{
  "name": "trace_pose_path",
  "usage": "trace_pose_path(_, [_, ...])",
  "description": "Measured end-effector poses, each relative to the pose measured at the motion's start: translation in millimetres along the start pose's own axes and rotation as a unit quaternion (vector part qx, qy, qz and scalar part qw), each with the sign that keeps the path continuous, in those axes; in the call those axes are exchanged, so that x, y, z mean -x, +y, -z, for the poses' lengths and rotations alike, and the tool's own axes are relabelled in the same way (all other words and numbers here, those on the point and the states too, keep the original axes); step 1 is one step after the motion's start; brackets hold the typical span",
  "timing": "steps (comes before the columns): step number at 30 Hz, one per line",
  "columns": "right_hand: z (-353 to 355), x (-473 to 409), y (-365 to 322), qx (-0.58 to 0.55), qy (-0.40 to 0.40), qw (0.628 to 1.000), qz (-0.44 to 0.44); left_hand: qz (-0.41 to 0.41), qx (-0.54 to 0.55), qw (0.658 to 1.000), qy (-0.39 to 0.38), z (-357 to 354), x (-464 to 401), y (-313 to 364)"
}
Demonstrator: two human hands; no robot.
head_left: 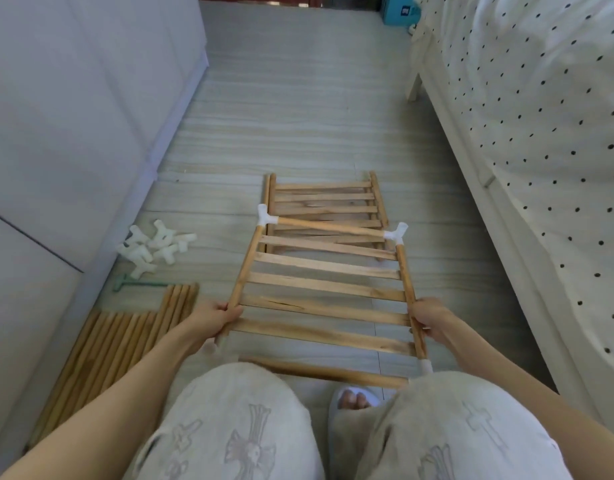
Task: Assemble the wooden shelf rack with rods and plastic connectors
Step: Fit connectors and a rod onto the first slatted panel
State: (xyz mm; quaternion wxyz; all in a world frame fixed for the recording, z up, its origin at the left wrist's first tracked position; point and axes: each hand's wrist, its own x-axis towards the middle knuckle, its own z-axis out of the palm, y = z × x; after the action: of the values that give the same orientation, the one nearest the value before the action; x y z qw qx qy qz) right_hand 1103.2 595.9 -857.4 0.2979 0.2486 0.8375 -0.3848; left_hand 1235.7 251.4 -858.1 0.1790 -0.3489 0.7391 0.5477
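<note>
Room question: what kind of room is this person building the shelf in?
Most likely a bedroom. A bed with a dotted blanket stands on the right, a tall white cupboard on the left, and the person sits on the wood-look floor between them, wearing slippers.

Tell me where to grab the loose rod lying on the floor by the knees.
Grip the loose rod near its bare middle, from above, fingers pinching across its width. It lies flat and crosswise; its right end runs under the held shelf panel by the right hand, so the left hand probably reaches it more freely.
</note>
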Motion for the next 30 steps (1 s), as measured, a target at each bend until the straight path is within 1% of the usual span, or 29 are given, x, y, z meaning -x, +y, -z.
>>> trace_pose_path(3, [-13.5,-21.7,0.7,0.009,-0.002,1.000,-0.002,0.011,-0.034,0.999,0.025,-5.6,-23.3,-5.3])
trace_pose_path(7, [-31.1,-45.1,12.8,0.009,0.005,1.000,-0.007,0.039,-0.053,0.998,0.013,-13.5,-39.8,-22.2])
trace_pose_path(12, [-46.5,-60.1,29.0,0.026,0.000,1.000,-0.008,0.050,-0.052,0.997,0.024,-24.9,-46.3,-40.9])
trace_pose_path(19, [-50.6,-65.2,46.5,0.063,0.006,0.998,-0.010,0.076,-0.088,0.993,-0.007,-33.6,-48.2,-53.5])
trace_pose_path(26, [-50.9,-58.5,56.0,0.057,0.015,0.998,-0.008,0.034,-0.129,0.990,0.032,-42.1,-32.5,-59.7])
trace_pose_path(28, [-51.0,-54.4,58.1,0.058,0.013,0.998,-0.011,0.033,-0.128,0.990,0.042,-42.2,-27.3,-61.3])
trace_pose_path(30, [-51.3,-52.3,59.6,0.060,0.010,0.998,-0.014,0.037,-0.125,0.991,0.037,-42.3,-24.9,-62.2])
